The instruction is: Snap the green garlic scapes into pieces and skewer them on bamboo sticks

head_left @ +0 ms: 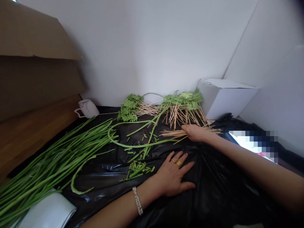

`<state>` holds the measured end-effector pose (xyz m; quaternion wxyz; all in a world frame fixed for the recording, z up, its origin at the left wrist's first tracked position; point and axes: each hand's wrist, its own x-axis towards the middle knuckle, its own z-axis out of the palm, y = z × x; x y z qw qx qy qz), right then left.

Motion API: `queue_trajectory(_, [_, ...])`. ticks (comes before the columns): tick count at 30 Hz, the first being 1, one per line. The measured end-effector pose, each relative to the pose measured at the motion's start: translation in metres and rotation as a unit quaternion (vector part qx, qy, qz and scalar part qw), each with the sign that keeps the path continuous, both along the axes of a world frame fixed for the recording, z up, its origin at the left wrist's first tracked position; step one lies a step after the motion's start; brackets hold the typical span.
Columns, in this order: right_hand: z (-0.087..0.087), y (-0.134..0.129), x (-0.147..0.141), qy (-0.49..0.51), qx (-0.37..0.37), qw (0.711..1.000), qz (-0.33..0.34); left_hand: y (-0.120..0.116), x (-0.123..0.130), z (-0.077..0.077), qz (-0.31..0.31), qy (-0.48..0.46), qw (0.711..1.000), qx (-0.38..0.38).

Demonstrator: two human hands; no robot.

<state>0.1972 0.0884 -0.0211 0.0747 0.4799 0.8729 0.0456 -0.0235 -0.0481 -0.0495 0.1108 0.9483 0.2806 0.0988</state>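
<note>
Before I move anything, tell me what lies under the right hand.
Thin pale sticks lie under the right hand, their ends showing on both sides, above black plastic sheeting. The hand covers their middles, so anything else directly beneath it can't be seen.

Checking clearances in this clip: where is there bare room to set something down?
The sheet is bare between the left hand and right forearm, and between the curled stem and left forearm. Sticks and cut pieces crowd the back; long stems crowd the left.
</note>
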Motion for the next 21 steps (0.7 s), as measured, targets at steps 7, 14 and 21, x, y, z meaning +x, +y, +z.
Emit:
queue_trajectory(7, [0.011, -0.016, 0.015, 0.063, -0.027, 0.998, 0.017, 0.002, 0.001, -0.003, -0.005, 0.001, 1.0, 0.01])
queue_trajectory(14, [0.046, -0.03, 0.018, 0.27, -0.07, 0.96, 0.023, 0.004, 0.0, -0.009, -0.011, -0.011, 1.0, -0.005])
queue_trajectory(21, [0.079, -0.035, 0.0, 0.348, -0.028, 0.937, 0.028, 0.018, 0.017, -0.01, -0.015, 0.0, 1.0, -0.023])
